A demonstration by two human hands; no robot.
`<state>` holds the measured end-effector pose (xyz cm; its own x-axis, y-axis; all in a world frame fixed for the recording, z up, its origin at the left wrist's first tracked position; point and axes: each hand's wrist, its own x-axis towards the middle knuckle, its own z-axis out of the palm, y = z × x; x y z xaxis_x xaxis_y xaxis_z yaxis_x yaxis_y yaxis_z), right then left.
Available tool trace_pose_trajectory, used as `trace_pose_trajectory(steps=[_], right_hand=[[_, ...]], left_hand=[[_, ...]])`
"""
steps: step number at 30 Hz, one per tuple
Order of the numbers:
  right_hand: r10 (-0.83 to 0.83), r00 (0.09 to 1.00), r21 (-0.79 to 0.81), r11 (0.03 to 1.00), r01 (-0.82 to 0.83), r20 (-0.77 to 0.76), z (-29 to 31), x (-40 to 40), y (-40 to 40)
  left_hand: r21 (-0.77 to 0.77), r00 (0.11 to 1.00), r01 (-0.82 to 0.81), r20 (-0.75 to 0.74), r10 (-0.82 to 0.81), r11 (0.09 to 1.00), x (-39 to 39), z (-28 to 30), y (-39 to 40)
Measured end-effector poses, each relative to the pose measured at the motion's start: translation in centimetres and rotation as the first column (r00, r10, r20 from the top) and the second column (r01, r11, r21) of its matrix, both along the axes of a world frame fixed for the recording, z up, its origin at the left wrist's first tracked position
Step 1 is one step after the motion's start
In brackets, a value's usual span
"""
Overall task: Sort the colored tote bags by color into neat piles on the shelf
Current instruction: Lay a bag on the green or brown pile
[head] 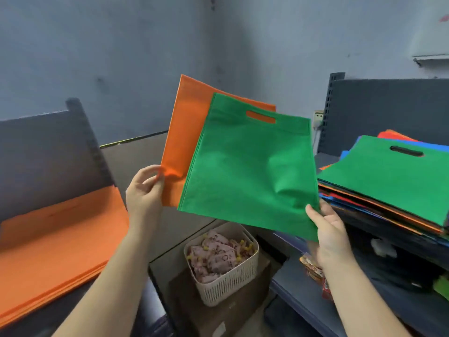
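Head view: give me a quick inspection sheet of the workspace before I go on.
Surface: dark shelves left and right.
Job's things: orange pile on left shelf; mixed stack on right, green on top; orange bag and green bag held up.
Clutter: basket of packets on a box below.
Grippers: left hand pinches orange bag; right hand pinches green bag.
Cables: wall socket with a cord.
Surroundings: grey walls.

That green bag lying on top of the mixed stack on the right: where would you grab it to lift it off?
Probably by the near left corner of the green bag on the stack, coming from the front. It lies flat with that corner overhanging the mixed stack, so a thumb and fingers could pinch it there. Its handle slot sits farther back.
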<state>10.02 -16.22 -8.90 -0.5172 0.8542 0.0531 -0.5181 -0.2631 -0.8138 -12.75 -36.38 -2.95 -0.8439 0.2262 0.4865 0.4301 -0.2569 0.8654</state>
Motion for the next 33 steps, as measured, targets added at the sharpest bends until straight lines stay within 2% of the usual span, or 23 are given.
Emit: trace_pose_trajectory(steps=[4,9,16,20,25,33], right_hand=[[0.155,0.987,0.040,0.987,-0.153,-0.042,1.1,-5.4,-4.7],[0.290,0.951,0.055,0.957,-0.286,-0.103,1.8,-10.1,-11.9],[0.369,0.903,-0.037,0.922,-0.386,-0.219,3.0,-14.1,-21.2],[0.411,0.882,-0.034,0.903,-0.429,-0.231,4.1,-15.5,-24.2],[0.464,0.849,-0.008,0.876,-0.482,-0.251,5.7,-16.6,-25.3],[0.553,0.795,0.005,0.822,-0.570,-0.247,6.4,-18.5,-23.5]], left_hand=[[0.087,0.993,-0.120,0.008,0.119,0.989,-1.0,1.1,-7.8],[0.057,0.952,-0.302,-0.043,0.305,0.952,-1.5,2.0,-19.1],[0.002,0.910,-0.407,0.082,0.405,0.913,-2.2,0.5,-29.7],[-0.044,0.877,-0.443,0.188,0.443,0.896,-3.0,-1.3,-31.3],[-0.138,0.828,-0.467,0.278,0.487,0.873,-4.5,-3.2,-29.6],[-0.387,0.715,-0.506,0.312,0.626,0.771,-6.6,-4.9,-24.6]])
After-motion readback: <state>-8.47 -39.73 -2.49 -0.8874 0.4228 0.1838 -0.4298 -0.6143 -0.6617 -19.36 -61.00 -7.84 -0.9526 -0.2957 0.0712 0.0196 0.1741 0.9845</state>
